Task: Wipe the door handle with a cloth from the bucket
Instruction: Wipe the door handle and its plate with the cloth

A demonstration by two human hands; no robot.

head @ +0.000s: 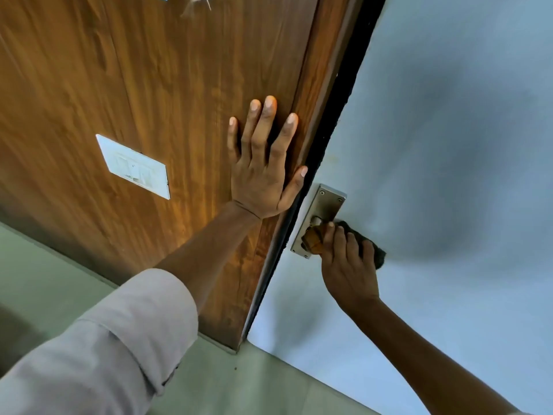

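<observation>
My left hand (263, 172) lies flat on the brown wood panel (149, 100), fingers spread and open, the thumb reaching to the panel's dark edge strip (326, 139). It holds nothing. The sleeve (119, 333) is rolled back to mid-forearm.

My right hand (348, 265) is closed around the handle (312, 239), with a dark cloth (375, 250) bunched under the fingers and showing past the knuckles on the far side. I see only the handle's brown inner end, next to the round metal stem; the rest is hidden under my fingers and the cloth. The handle is fixed to a metal plate (324, 205) with screws in its corners, mounted on the pale blue door (449, 145) just beside the dark strip.

A white switch plate (134, 166) sits on the wood panel, well left of my left hand. Greenish floor (254, 384) runs along the bottom of the view. The bucket does not show here.
</observation>
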